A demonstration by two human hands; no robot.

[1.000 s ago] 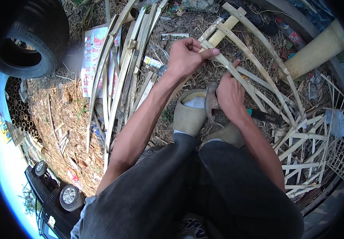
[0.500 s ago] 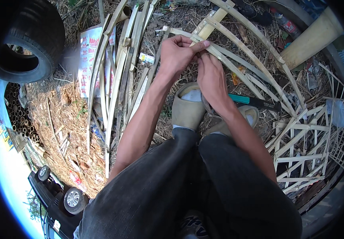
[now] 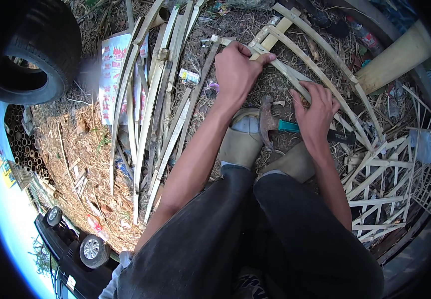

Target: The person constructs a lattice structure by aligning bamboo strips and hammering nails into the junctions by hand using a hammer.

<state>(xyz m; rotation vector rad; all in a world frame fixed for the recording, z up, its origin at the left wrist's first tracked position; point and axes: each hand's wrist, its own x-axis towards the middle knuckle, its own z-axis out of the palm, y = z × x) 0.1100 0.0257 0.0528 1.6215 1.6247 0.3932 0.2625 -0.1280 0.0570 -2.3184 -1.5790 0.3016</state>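
My left hand (image 3: 234,71) is closed on the end of a pale bamboo strip (image 3: 287,73), its thumb pressed along the top. That end lies by a joint where several strips cross a wider bamboo slat (image 3: 281,30). Farther down the same strip, my right hand (image 3: 317,110) pinches it between thumb and fingers. Below the right hand lies a claw hammer (image 3: 289,126) with a rusty head and a teal and black handle. The hammer head rests beside my left shoe (image 3: 240,144); the right hand and wrist cover part of the handle.
Loose bamboo strips (image 3: 148,104) lie in a bundle at left, over a printed sheet (image 3: 107,84). A woven bamboo lattice (image 3: 380,192) is at right, below a thick bamboo tube (image 3: 397,59). A tyre (image 3: 58,55) stands at far left, with a dark vehicle (image 3: 68,251) beyond.
My right hand has moved right and down along the strip, away from the left hand. The hammer head has come into sight. My left hand has shifted slightly right, still gripping.
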